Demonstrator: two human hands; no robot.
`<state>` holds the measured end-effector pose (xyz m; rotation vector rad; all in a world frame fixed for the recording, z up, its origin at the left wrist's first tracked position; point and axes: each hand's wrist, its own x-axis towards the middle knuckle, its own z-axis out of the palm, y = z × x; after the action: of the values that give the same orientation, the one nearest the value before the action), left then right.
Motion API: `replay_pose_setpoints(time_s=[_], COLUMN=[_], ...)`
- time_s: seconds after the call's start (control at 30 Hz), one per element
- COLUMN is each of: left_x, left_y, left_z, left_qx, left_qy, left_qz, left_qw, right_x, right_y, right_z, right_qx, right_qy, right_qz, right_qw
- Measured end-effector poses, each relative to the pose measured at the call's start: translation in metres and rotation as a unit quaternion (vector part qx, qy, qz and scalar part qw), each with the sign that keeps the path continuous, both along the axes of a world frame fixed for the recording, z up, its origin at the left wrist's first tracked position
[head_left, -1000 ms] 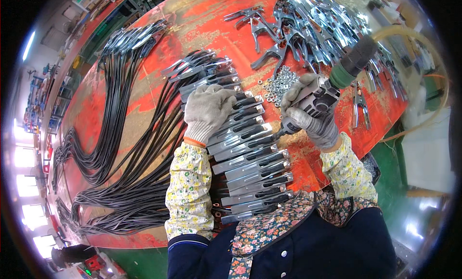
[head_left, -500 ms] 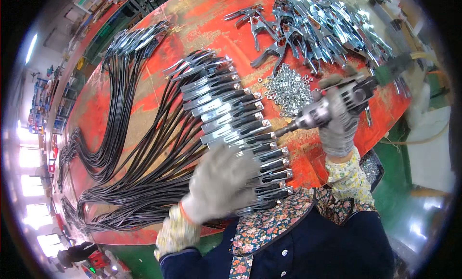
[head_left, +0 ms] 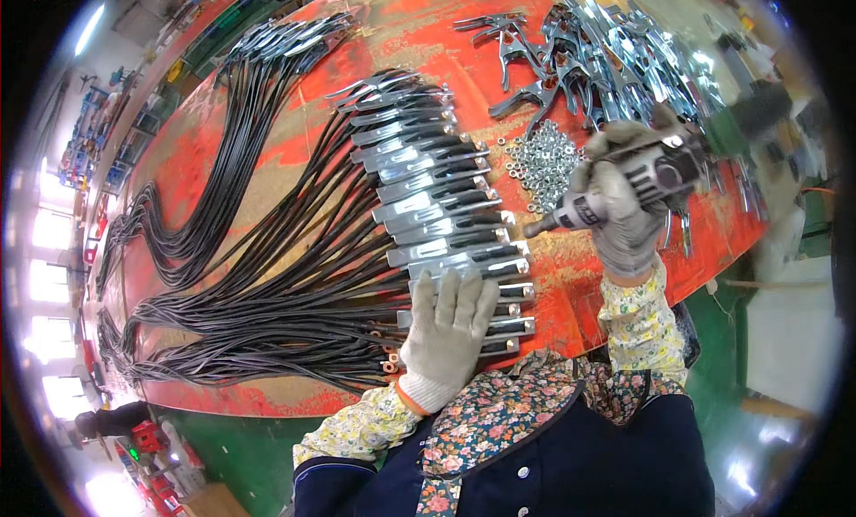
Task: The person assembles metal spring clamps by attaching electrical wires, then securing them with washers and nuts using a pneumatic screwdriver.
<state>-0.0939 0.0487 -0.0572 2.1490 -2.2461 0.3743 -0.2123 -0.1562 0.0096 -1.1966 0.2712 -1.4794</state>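
Observation:
My left hand (head_left: 446, 334), in a pale work glove, lies with its fingers stretched flat across the near end of a row of metal clamps (head_left: 428, 205). Black cables (head_left: 267, 272) run leftward from these clamps, and small bright fasteners show at their right ends. In my gloved right hand (head_left: 624, 236) is a grey power driver (head_left: 662, 171), gripped round its body. Its dark tip points left, close to the right ends of the row; I cannot tell if it touches. Beyond the tip lies a heap of small silvery nuts (head_left: 540, 165).
A large pile of loose spring clamps (head_left: 615, 66) covers the far right of the worn red table (head_left: 486, 89). At the far left lies another cable bundle (head_left: 236, 138) with clamps on its ends. Several copper-coloured rings (head_left: 390, 362) sit beside my left hand.
My left hand has moved right and nearer to me, from a blur over the row to flat on its near clamps. The driver has pulled slightly away from the clamps' ends. The whole view has shifted.

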Motion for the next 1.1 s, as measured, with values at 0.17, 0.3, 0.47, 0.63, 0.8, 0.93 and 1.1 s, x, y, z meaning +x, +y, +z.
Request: replay_pose_setpoints(time_s=[0.17,0.3,0.47,0.63,0.8,0.93,1.1], left_x=[-0.004,-0.003,-0.007,-0.007,-0.006,-0.006,-0.005], left_y=[-0.021,-0.019,-0.023,-0.023,-0.031,-0.03,-0.028], left_z=[0.018,-0.014,-0.003,0.002,0.025,0.017,0.013], left_qx=[0.092,0.032,0.129,0.202,0.155,0.067,0.06], left_qy=[0.064,-0.037,-0.196,-0.432,0.051,0.08,0.062], left_qz=[0.1,0.12,0.128,0.097,0.151,0.137,0.133], left_qw=[0.989,0.992,0.964,0.873,0.975,0.985,0.987], right_x=[0.032,0.042,0.054,0.054,0.054,0.038,0.021], right_y=[-0.013,-0.026,-0.027,-0.025,-0.033,-0.028,-0.025], right_z=[-0.004,-0.016,-0.03,-0.028,-0.035,-0.029,-0.026], right_qx=[0.075,0.088,0.081,0.122,0.082,0.029,0.051], right_qy=[0.038,0.106,0.113,0.113,0.132,0.075,0.112], right_qz=[0.033,0.07,0.048,0.067,0.08,0.064,0.044], right_qw=[0.996,0.988,0.989,0.984,0.985,0.995,0.991])
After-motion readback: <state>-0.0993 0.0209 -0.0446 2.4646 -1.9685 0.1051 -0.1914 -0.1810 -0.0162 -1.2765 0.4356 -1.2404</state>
